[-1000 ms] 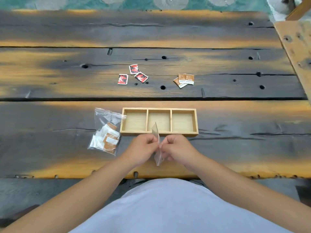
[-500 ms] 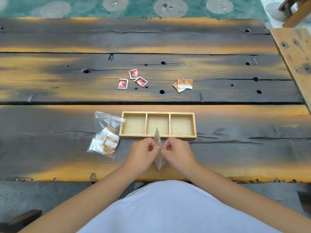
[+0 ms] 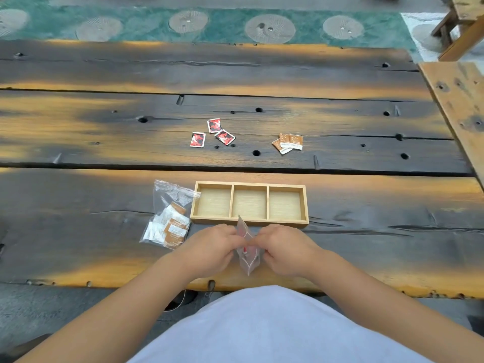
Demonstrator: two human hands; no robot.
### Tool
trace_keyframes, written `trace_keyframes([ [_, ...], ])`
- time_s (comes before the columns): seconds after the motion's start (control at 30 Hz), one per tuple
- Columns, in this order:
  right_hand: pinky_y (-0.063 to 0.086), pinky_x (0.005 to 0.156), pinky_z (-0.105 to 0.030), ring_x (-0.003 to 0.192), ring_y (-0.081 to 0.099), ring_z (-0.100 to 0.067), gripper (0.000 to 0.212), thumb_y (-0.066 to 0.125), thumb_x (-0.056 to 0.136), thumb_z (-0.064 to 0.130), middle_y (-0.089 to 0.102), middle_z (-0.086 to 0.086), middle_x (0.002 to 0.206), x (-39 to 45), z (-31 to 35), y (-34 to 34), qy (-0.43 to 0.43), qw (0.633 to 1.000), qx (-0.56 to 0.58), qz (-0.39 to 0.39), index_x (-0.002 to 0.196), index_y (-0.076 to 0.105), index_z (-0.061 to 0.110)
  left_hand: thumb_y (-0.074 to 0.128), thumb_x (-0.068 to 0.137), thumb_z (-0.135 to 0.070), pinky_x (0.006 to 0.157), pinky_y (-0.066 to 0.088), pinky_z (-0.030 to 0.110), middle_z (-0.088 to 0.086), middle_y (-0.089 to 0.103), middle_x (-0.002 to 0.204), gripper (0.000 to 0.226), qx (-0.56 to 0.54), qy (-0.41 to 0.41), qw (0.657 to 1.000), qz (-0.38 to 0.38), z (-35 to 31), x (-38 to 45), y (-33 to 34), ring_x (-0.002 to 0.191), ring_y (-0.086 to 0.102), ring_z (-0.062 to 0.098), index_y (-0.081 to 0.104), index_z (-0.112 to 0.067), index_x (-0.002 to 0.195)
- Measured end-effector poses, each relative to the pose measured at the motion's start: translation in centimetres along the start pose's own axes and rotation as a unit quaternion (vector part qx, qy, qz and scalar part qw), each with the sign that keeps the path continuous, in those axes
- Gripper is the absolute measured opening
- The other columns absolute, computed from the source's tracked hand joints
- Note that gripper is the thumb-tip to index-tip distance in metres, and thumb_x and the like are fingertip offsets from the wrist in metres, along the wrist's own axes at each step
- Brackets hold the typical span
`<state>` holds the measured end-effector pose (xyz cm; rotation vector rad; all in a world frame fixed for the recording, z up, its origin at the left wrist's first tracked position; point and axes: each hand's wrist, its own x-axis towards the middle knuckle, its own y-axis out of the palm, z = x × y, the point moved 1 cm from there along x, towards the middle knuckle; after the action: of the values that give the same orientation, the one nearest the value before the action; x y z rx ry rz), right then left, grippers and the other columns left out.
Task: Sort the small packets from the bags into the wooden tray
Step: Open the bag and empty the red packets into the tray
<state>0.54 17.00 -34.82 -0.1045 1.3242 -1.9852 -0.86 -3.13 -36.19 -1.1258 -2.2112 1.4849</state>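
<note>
A small clear plastic bag [image 3: 247, 254] stands on edge just in front of the wooden tray [image 3: 249, 222]. My left hand [image 3: 212, 248] and my right hand [image 3: 285, 247] each pinch one side of its top; something red shows inside. The tray has three compartments, all bare. A second clear bag [image 3: 170, 218] with white and brown packets lies left of the tray. Farther back on the table lie three red packets [image 3: 213, 133] and a small pile of brown packets [image 3: 288, 142].
The table [image 3: 104, 142] is made of dark, scorched planks with knot holes and gaps. A lighter wooden bench or board [image 3: 461, 100] juts in at the right. Green patterned ground [image 3: 222, 24] lies beyond the far edge.
My hands have spread the bag's top slightly apart, and red contents now show inside. The camera view has tilted upward a little.
</note>
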Motion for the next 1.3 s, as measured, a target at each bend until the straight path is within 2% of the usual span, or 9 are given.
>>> trace_keyframes([
  [0.17,0.051,0.076,-0.039,0.094,0.059,-0.027,0.023,0.052,0.095,0.027,0.064,0.002,0.094,0.2,-0.5,0.4,-0.032,0.993,-0.112,-0.009,0.113,0.067,0.025,0.046,0.094,-0.028,0.068,0.04,0.035,-0.005,0.057,0.101,0.03,0.148,0.043,0.988,0.005,0.0,0.3,0.0,0.089,0.054,0.02,0.055,-0.038,0.121],
  [0.3,0.051,0.079,-0.036,0.103,0.059,-0.026,0.024,0.051,0.097,0.032,0.067,0.004,0.112,0.1,-1.2,0.2,-0.024,0.992,-0.119,-0.033,0.108,0.07,0.024,0.06,0.088,-0.039,0.063,0.045,0.036,-0.004,0.063,0.088,0.011,0.19,0.026,0.981,-0.028,0.2,0.4,-0.6,0.079,0.061,0.021,0.066,-0.03,0.092],
  [0.43,0.048,0.08,-0.033,0.107,0.06,-0.023,0.024,0.05,0.099,0.031,0.067,0.004,0.119,-0.6,-2.4,-0.6,-0.004,0.993,-0.101,-0.053,0.104,0.071,0.021,0.067,0.081,-0.043,0.058,0.046,0.033,-0.006,0.065,0.078,0.018,0.201,-0.008,0.979,-0.037,1.3,-0.5,-1.0,0.069,0.062,0.02,0.069,-0.027,0.074],
  [0.63,0.049,0.077,-0.032,0.112,0.057,-0.02,0.026,0.051,0.097,0.039,0.064,0.01,0.123,-1.9,-3.6,-1.3,0.045,0.994,-0.08,-0.056,0.116,0.066,0.029,0.068,0.079,-0.048,0.062,0.047,0.032,-0.006,0.067,0.08,0.024,0.198,-0.069,0.976,-0.058,2.2,-2.0,-0.9,0.075,0.065,0.022,0.066,-0.03,0.095],
  [0.8,0.044,0.076,-0.028,0.114,0.055,-0.014,0.026,0.049,0.098,0.04,0.064,0.013,0.119,-2.2,-2.8,-1.4,0.062,0.992,-0.07,-0.082,0.114,0.067,0.03,0.051,0.089,-0.054,0.073,0.049,0.035,-0.007,0.066,0.092,0.031,0.174,-0.124,0.975,-0.065,0.8,-1.9,-1.3,0.091,0.063,0.021,0.062,-0.028,0.102],
  [1.0,0.055,0.069,-0.037,0.089,0.066,-0.022,0.024,0.055,0.095,0.034,0.073,0.004,0.09,-2.1,-1.9,-1.6,0.033,0.992,-0.051,-0.108,0.095,0.074,0.02,0.058,0.089,-0.047,0.085,0.05,0.034,-0.01,0.059,0.123,0.041,0.006,-0.195,0.98,-0.043,-0.1,-1.5,-1.7,0.11,0.057,0.014,0.05,-0.029,0.125],
  [1.1,0.055,0.064,-0.036,0.083,0.067,-0.021,0.028,0.052,0.093,0.041,0.074,0.006,0.085,-1.9,-0.8,-1.9,0.027,0.989,-0.04,-0.142,0.092,0.075,0.026,0.063,0.089,-0.039,0.096,0.046,0.031,-0.011,0.048,0.138,0.062,-0.103,-0.199,0.973,-0.06,-0.2,-2.0,-1.3,0.121,0.05,0.01,0.032,-0.036,0.142],
  [1.2,0.05,0.064,-0.031,0.082,0.066,-0.021,0.025,0.053,0.093,0.044,0.073,0.005,0.085,-1.2,0.2,-2.4,0.041,0.987,-0.042,-0.152,0.094,0.072,0.027,0.069,0.085,-0.037,0.101,0.042,0.032,-0.014,0.043,0.138,0.086,-0.22,-0.226,0.945,-0.085,-0.5,-2.0,-0.3,0.122,0.046,0.007,0.013,-0.038,0.15],
  [1.3,0.05,0.06,-0.031,0.073,0.065,-0.024,0.025,0.054,0.09,0.043,0.071,0.003,0.075,-0.8,1.7,-3.2,0.024,0.982,-0.042,-0.183,0.087,0.072,0.025,0.078,0.078,-0.037,0.102,0.036,0.024,-0.013,0.044,0.138,0.1,-0.35,-0.261,0.899,-0.044,-0.9,-1.2,0.8,0.127,0.043,0.006,0.012,-0.028,0.152],
])
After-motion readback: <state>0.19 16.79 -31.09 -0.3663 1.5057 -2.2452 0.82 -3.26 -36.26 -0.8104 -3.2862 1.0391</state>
